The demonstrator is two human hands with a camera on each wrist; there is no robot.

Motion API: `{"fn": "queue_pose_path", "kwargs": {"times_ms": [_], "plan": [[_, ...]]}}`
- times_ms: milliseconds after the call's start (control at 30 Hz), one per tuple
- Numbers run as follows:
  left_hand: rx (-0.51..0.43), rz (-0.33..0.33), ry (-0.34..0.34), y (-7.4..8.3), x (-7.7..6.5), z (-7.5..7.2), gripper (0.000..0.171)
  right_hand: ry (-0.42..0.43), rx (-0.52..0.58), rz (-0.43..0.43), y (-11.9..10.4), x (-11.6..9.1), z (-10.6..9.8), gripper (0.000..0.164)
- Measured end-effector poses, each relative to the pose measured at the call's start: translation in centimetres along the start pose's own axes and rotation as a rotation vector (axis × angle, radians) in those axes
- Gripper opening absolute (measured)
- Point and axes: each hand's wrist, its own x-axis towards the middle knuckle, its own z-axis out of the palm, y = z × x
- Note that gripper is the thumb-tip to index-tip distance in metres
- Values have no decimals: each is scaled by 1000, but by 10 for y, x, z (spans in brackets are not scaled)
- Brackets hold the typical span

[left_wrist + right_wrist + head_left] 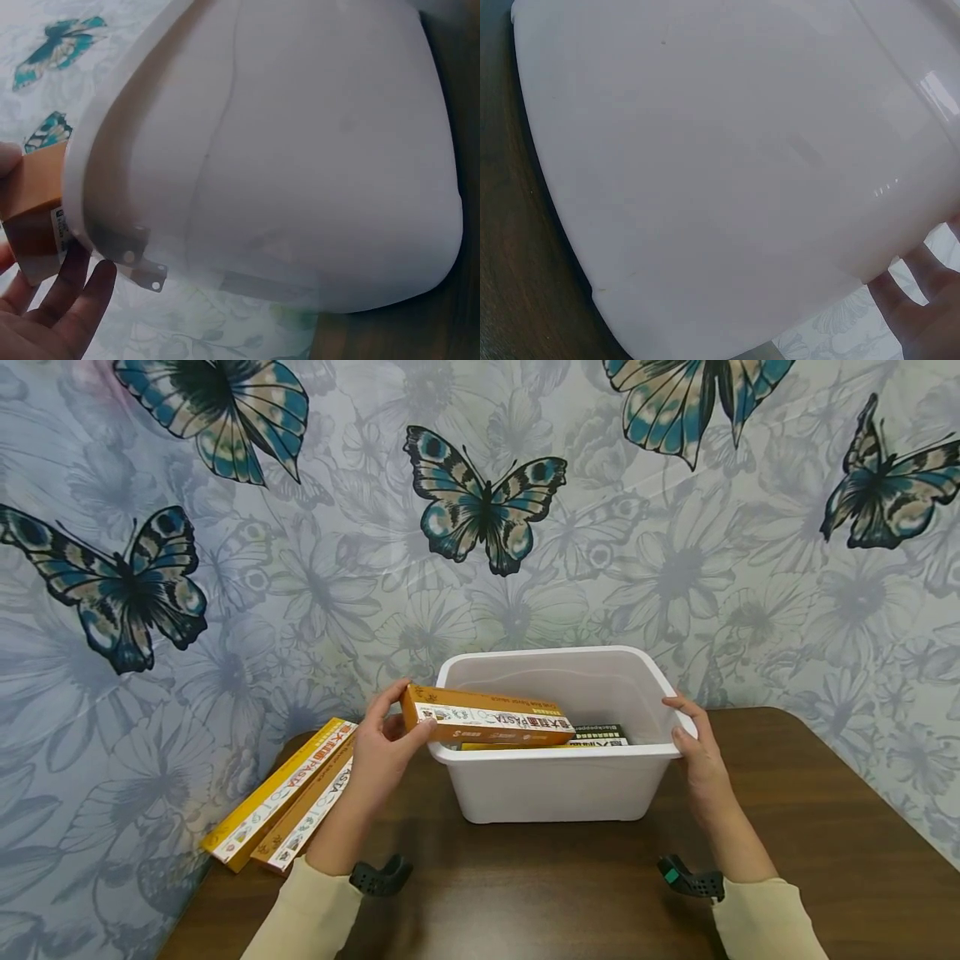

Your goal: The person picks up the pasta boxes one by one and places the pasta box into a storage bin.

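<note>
One orange box (491, 718) is gripped at its left end between the thumb and fingers of the left hand (378, 747); the rest of its length is extended rightward from the grip, over the opening of the white tub (555, 789). Its long axis is directed left to right, with the right end tilted slightly lower. The tub's right rim is held by the right hand (701, 756). Two more boxes (273, 797) are laid slantwise on the table (540, 885).

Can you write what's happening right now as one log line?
left hand: holds orange-brown box, partly over white bin | right hand: grips bin's rim | table: yellow box, brown box left of bin
</note>
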Motion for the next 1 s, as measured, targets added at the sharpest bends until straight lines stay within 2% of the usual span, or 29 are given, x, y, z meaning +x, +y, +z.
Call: {"fn": "queue_pose_path", "kwargs": {"times_ms": [167,267,367,600,667,733,900,1000], "plan": [[94,27,-34,-3,9,5,67,-6,3,-4,0,0,0,46],[116,22,-54,-4,15,9,68,-2,0,-5,0,0,0,46],[133,-11,-79,-5,21,12,68,0,-5,-5,0,0,0,46],[146,-153,-166,-8,37,18,72,-7,-6,-9,-1,0,0,46],[168,-164,-202,-8,41,19,73,-8,-7,-5,-1,0,0,46],[204,-139,-220,-9,45,19,64,-9,-14,0,-1,0,0,46],[326,-5,-245,-11,54,17,46,-10,-22,6,-2,0,0,46],[333,1,-251,-12,56,16,47,-10,-12,2,-1,0,0,45]]}}
